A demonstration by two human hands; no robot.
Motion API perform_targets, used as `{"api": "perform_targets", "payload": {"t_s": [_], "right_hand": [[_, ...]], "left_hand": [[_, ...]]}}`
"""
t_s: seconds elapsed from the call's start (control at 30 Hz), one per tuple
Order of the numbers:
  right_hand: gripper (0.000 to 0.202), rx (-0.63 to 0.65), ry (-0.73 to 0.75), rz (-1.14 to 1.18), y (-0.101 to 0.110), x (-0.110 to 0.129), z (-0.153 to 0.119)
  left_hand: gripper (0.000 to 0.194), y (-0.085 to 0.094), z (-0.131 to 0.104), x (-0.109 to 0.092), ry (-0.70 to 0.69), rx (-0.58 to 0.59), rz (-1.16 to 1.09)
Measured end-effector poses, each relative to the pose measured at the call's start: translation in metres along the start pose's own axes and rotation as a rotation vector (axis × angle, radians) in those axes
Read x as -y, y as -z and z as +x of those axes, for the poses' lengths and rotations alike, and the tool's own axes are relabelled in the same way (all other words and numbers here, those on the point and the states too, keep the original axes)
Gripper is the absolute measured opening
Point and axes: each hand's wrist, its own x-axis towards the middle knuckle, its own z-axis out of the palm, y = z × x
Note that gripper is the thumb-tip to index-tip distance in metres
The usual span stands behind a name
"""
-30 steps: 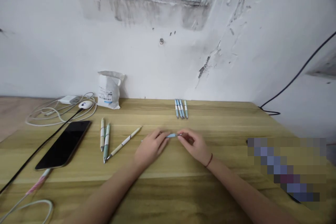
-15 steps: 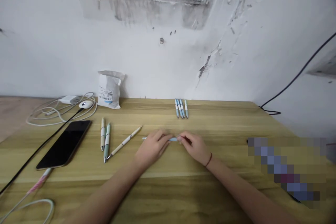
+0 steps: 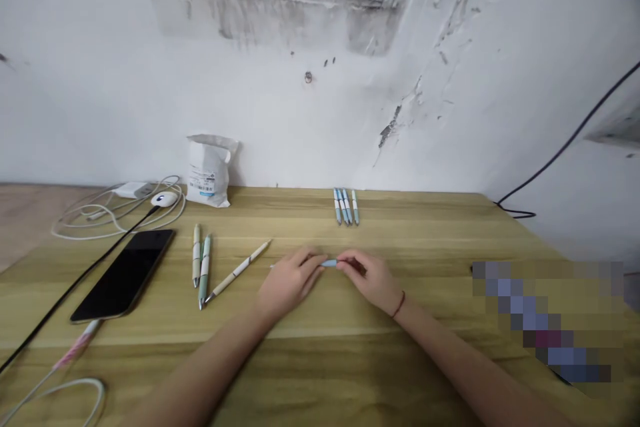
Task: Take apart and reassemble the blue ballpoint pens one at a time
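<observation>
A light blue pen lies level between my two hands, low over the table. My left hand covers most of its length, fingers closed over it, and a thin tip pokes out on the left. The fingertips of my right hand pinch the pen's right end. To the left of my hands a beige and white pen lies slanted. Beside it are a green and white pen and another beige pen. Several blue and white pens lie side by side at the back.
A phone on a cable lies at the left. Behind it are a white charger, coiled cable and a white plastic packet by the wall. A pixelated object is on the right of the wooden table.
Both hands stay almost in place on the blue pen. Less of the pen's thin tip shows left of my left hand.
</observation>
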Motion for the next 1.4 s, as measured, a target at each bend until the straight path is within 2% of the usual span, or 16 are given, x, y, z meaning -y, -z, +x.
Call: {"api": "perform_targets", "payload": {"t_s": [0.17,0.4,0.73,0.9,1.1,1.4], "right_hand": [[0.031,0.037,0.008,-0.075,0.0013,-0.0003,0.0023],[0.014,-0.049,0.033,0.001,0.0003,0.0003,0.0006],[0.012,-0.066,0.12,0.021,0.001,0.0038,0.0],[0.014,-0.049,0.099,0.034,0.0001,0.0018,-0.0018],[0.02,-0.048,-0.048,0.058,-0.0015,0.0029,-0.0015],[0.019,0.02,0.012,0.022,-0.0006,0.0045,-0.0018]], "left_hand": [[0.028,0.0008,0.0006,-0.0024,-0.038,-0.015,0.017],[0.028,0.0001,0.0008,-0.0003,0.005,-0.038,0.003],[0.028,0.0041,0.0014,-0.0028,0.001,0.041,-0.091],[0.028,0.003,0.0013,-0.002,0.003,0.024,-0.096],[0.028,0.0,0.0002,-0.0009,0.001,-0.054,-0.041],[0.029,0.0018,-0.0003,-0.0034,0.014,0.031,0.017]]}}
